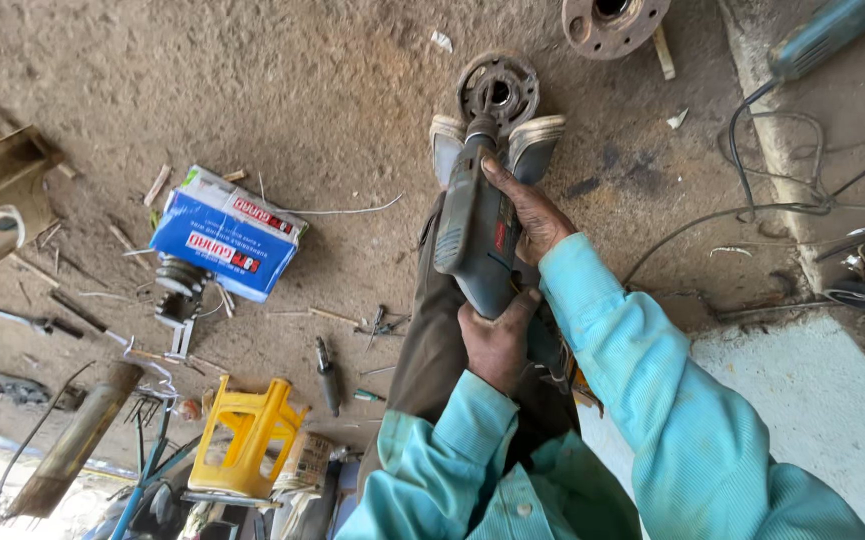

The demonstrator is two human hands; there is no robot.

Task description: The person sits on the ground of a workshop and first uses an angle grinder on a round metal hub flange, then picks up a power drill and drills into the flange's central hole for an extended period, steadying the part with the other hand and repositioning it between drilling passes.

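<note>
Both hands grip a grey-blue power drill [473,225] that points away from me toward a round rusty metal flange [498,90] on the ground. My two shoes [538,140] press against that flange from either side. My right hand [528,215] wraps the drill's body from the right. My left hand [498,340] holds the drill's rear handle, close to my lap. The drill's tip meets the flange's centre hole. I wear turquoise sleeves and brown trousers.
A blue and white carton [225,232] lies to the left with a small metal part [181,290] beside it. A yellow plastic stool [248,430], scattered hand tools [328,375], a second flange [613,20], cables [753,200] and a concrete slab [813,400] surround me.
</note>
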